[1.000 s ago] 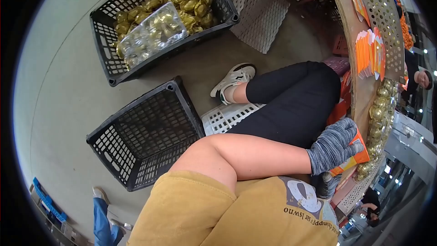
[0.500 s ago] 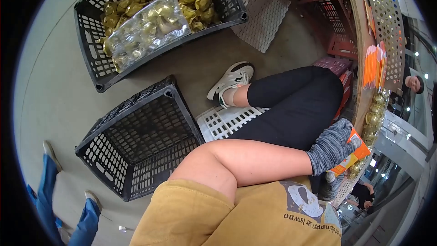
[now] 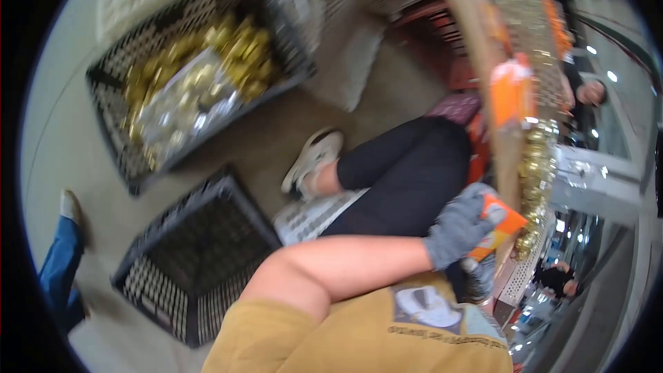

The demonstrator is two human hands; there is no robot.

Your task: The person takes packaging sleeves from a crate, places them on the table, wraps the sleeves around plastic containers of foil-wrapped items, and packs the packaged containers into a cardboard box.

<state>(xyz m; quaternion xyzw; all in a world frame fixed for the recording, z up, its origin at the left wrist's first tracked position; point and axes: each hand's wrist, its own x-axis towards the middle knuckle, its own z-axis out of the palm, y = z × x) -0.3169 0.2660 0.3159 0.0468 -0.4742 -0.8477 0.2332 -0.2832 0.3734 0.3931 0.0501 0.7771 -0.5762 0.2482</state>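
My left hand (image 3: 461,224), in a grey knitted glove, is closed around an orange and yellow card or packet (image 3: 510,226) at the right. Just below it, my right hand (image 3: 480,278) is gloved too and close to the packet's lower end. Most of its fingers are hidden, so its grip cannot be made out. Beyond the packet, a row of round gold-wrapped items (image 3: 535,179) runs along the work table's edge (image 3: 510,166). Further up stands a bunch of orange cards (image 3: 512,91). Motion blurs the view.
A black crate (image 3: 273,93) holds gold-wrapped items and a clear plastic tray (image 3: 183,103). Beside my legs lies a tilted black crate (image 3: 252,217). Red crates (image 3: 459,72) stand under the table. People are at the left (image 3: 61,255) and at the right (image 3: 587,93).
The view has shifted, and my hands and the packet now appear further left in it. My left hand keeps hold of the packet. The person at the left has moved.
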